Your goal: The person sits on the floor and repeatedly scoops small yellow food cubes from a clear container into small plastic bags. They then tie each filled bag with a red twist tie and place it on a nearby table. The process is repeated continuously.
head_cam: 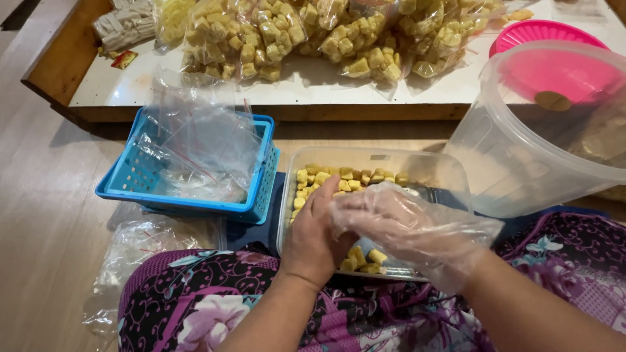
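- Left hand [312, 238] bare, laid over the near part of a clear rectangular tub [450, 175], fingers pointing away and pressed against the gloved hand; grip around anything cannot be told, palm side hidden.
- Right hand [391, 221] inside a loose clear plastic glove [450, 251], fingers curled down into the tub; whether closed on any pieces cannot be told through the crinkled film.
- Yellow snack cubes [342, 179] spread along the far side of the tub, a few more [362, 259] showing just under both hands.
- Tub resting in front of a lap covered in purple flowered cloth [195, 306].
- Blue plastic basket [261, 189] just left of the tub, stuffed with empty clear zip bags [195, 140].
- Large clear bucket [521, 169] tilted at the right, near the tub's far corner.
- Low tabletop [306, 88] beyond, heaped with filled bags of yellow cubes [326, 32]; pink lid [541, 32] at its right end.
- More clear bags [140, 244] on the wooden floor by the left knee.
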